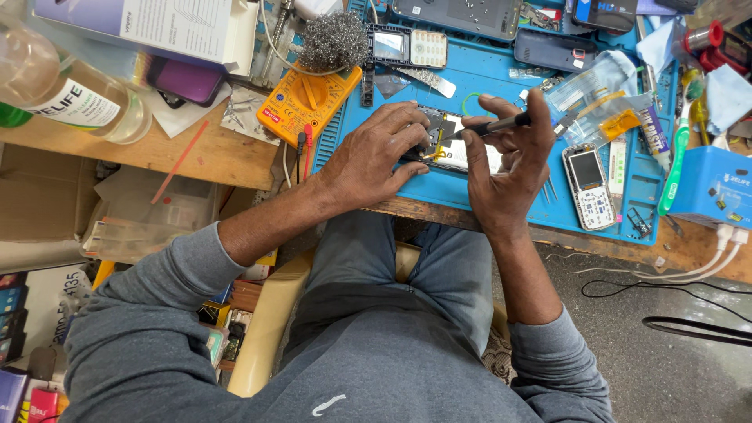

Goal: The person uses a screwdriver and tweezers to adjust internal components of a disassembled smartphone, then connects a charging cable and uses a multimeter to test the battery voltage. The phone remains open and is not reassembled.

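Grey sleeves and a grey top fill the bottom of the head view, with the person's lap just under the edge of the counter (219,153). Both forearms reach up onto a blue work mat (486,86) that lies on it.

On that mat, between the hands, sits an opened phone (448,145) with its inner board showing. The left hand (374,157) lies flat over its left end, fingers spread and pressing it down rather than gripping. The right hand (509,160) is closed around a thin dark tool (489,125), held like a pen, with its tip angled down and left onto the phone; the exact contact spot is too small to tell.

Just right of the right hand lies a small white keypad phone (587,186). An orange multimeter (309,98) rests at the mat's left edge, with a wad of steel wool (333,37) above it, and a clear bottle (63,86) lies on the far left of the counter.

To do this well, I judge the left hand should pin the phone firmly while the tool works lightly, with the wrist braced on the mat so the tip does not skid across the board.
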{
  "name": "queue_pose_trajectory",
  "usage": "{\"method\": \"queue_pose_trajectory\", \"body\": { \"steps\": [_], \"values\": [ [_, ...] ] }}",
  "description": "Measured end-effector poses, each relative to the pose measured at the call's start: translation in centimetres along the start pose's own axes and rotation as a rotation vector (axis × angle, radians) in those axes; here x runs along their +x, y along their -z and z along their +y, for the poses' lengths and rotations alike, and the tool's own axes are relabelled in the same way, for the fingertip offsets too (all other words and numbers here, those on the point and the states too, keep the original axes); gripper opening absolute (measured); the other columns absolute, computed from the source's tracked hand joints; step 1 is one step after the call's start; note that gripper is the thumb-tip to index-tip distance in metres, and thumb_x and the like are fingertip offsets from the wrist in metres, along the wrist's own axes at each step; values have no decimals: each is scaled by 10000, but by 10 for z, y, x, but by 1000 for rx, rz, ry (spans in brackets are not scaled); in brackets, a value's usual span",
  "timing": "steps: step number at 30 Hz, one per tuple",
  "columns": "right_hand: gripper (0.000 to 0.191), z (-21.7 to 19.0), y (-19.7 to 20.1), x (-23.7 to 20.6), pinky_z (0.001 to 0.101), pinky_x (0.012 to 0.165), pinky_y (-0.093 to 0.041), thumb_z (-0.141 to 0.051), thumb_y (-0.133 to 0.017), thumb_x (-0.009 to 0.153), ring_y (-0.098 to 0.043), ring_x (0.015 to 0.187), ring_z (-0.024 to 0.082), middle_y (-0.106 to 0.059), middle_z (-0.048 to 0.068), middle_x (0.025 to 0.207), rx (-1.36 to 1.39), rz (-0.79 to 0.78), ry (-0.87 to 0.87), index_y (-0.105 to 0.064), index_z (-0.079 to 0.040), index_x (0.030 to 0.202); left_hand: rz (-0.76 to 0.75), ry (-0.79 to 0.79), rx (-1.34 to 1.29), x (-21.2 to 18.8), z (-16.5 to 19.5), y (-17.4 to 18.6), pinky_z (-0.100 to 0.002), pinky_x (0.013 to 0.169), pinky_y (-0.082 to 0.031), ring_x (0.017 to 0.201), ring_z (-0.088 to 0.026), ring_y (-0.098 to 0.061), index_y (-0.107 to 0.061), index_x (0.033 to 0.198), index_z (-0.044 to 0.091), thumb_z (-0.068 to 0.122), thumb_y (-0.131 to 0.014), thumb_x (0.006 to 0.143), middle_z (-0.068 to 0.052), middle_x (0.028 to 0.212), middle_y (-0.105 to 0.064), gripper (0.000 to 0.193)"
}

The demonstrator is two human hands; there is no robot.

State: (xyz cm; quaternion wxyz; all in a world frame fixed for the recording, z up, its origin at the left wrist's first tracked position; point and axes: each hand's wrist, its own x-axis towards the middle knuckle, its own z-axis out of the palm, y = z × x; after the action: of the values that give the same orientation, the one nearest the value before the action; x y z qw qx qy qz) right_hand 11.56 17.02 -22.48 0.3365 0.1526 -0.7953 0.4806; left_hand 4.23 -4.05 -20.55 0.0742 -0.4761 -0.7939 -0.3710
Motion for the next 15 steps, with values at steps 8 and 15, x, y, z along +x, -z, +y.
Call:
{"method": "queue_pose_trajectory", "body": {
  "steps": [8, 15],
  "values": [
    [812, 9, 9, -6, 328, 1024, -620, 84, -674, 1198, -717, 1175, 250, -582, 190, 1432, 146, 104, -59, -97, -262, 1652, -48, 77, -34, 12, -6, 1, -458, 1043, -490, 1195, -282, -592, -648, 1090, 58, 181, -710, 1031, -94, 1150, -636, 150],
    [813, 12, 15, -8, 339, 1023, -608, 68, -678, 1199, -712, 1172, 257, -576, 198, 1433, 214, 177, -72, -95, -268, 1655, 38, -60, 0, 40, 0, 6, -456, 960, -466, 1110, -281, -584, -696, 1010, 85, 173, -768, 915, -60, 1080, -636, 148]
  ]
}}
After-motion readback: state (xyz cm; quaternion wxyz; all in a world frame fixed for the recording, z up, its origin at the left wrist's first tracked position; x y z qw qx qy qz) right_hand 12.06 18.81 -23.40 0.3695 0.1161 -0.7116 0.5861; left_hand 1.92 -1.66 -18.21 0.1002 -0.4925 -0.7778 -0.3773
